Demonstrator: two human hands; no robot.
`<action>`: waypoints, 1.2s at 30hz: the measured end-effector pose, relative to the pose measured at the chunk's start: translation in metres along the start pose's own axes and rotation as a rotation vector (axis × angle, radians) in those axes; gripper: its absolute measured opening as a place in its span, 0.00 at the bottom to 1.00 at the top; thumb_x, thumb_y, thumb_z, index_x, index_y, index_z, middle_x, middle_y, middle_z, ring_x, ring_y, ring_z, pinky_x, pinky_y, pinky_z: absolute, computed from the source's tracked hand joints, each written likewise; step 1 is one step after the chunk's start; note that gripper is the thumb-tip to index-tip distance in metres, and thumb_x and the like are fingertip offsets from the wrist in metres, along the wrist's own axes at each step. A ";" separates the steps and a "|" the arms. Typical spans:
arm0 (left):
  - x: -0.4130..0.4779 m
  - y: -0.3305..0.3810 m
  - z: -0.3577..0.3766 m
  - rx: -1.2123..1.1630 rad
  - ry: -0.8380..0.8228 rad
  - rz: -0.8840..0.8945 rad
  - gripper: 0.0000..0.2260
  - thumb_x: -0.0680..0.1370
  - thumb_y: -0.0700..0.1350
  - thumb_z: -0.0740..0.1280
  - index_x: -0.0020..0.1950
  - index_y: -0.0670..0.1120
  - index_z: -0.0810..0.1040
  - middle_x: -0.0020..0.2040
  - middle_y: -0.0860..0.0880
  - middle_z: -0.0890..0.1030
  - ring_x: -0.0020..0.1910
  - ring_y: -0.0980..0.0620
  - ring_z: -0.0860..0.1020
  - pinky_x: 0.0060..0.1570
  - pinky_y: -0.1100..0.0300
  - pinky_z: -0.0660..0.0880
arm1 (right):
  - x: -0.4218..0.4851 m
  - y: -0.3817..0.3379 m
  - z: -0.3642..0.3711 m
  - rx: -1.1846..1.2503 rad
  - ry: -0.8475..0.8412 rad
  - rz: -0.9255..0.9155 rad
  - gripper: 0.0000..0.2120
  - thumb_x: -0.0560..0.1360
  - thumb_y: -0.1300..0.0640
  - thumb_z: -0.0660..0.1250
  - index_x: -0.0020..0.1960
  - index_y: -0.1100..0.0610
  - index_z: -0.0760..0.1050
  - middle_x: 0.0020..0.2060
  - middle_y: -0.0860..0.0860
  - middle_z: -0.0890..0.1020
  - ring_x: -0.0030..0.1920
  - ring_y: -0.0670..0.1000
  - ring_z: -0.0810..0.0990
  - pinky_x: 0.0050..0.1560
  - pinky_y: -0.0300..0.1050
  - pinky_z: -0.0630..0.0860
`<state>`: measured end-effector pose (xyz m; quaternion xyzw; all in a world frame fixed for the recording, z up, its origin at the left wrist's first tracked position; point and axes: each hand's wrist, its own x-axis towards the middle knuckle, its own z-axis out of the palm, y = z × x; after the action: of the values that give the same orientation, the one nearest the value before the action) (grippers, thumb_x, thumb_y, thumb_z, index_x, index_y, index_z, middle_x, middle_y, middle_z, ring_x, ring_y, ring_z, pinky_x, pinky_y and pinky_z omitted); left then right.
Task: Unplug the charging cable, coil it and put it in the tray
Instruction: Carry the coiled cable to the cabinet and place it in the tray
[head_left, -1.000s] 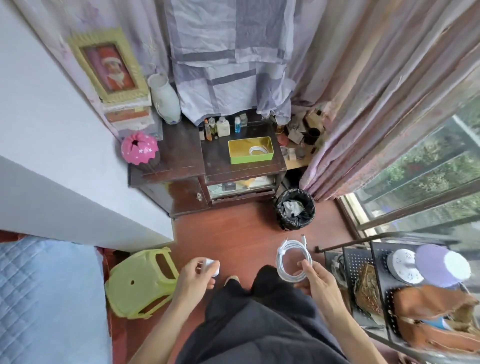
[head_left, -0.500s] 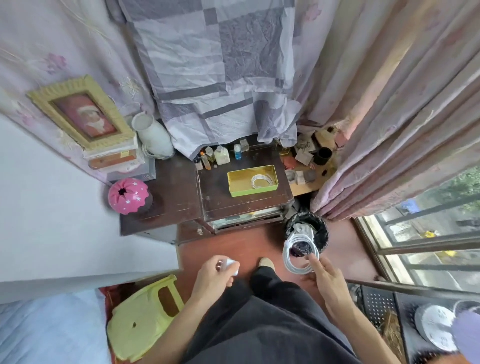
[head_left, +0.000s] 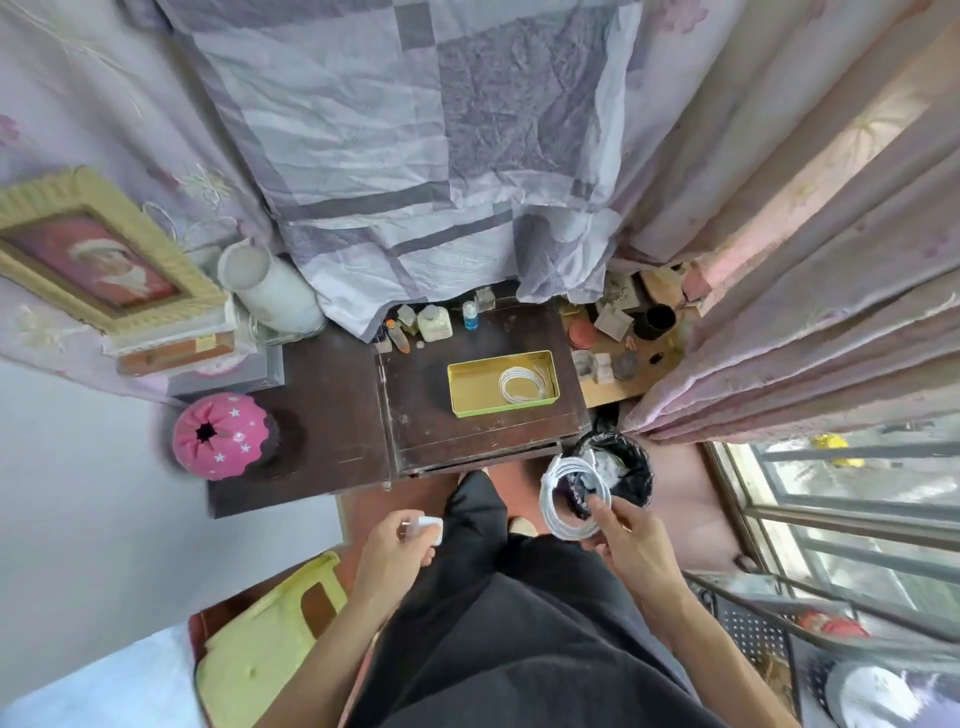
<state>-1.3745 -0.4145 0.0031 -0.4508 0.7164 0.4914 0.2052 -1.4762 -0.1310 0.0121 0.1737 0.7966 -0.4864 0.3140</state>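
Two coiled white cables: one (head_left: 570, 498) pinched in right hand (head_left: 631, 540), one (head_left: 522, 383) in yellow tray (head_left: 467, 387) ahead on dark wooden cabinet (head_left: 415, 415). White charger (head_left: 430, 527) gripped in left hand (head_left: 396, 548). Curtained corner.

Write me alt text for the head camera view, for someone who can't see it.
Seen from above, a person's right hand holds a coiled white cable and the left hand a small white charger plug, facing a dark wooden cabinet. On it sits a yellow tray that already holds another white coil.
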 end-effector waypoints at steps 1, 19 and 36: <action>0.011 0.006 -0.002 0.006 -0.010 -0.003 0.09 0.79 0.50 0.71 0.58 0.51 0.78 0.49 0.53 0.83 0.43 0.55 0.85 0.41 0.66 0.81 | 0.008 -0.005 0.003 -0.048 0.017 -0.009 0.18 0.84 0.48 0.68 0.40 0.56 0.82 0.28 0.50 0.86 0.28 0.43 0.82 0.34 0.36 0.75; 0.180 0.101 0.073 0.024 0.009 -0.088 0.12 0.71 0.59 0.68 0.52 0.56 0.77 0.41 0.60 0.83 0.37 0.66 0.83 0.35 0.66 0.71 | 0.268 -0.034 0.071 -0.261 0.057 0.059 0.17 0.81 0.46 0.69 0.63 0.57 0.79 0.51 0.53 0.88 0.46 0.55 0.88 0.52 0.54 0.83; 0.210 0.071 0.095 0.068 0.080 -0.099 0.11 0.71 0.59 0.71 0.49 0.58 0.78 0.44 0.58 0.83 0.43 0.56 0.83 0.46 0.53 0.83 | 0.374 -0.017 0.134 -0.611 0.156 0.100 0.11 0.79 0.56 0.75 0.59 0.60 0.84 0.53 0.60 0.88 0.54 0.63 0.87 0.50 0.51 0.81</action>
<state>-1.5555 -0.4159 -0.1561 -0.4976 0.7172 0.4376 0.2158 -1.7191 -0.2681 -0.2707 0.1471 0.9180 -0.1937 0.3134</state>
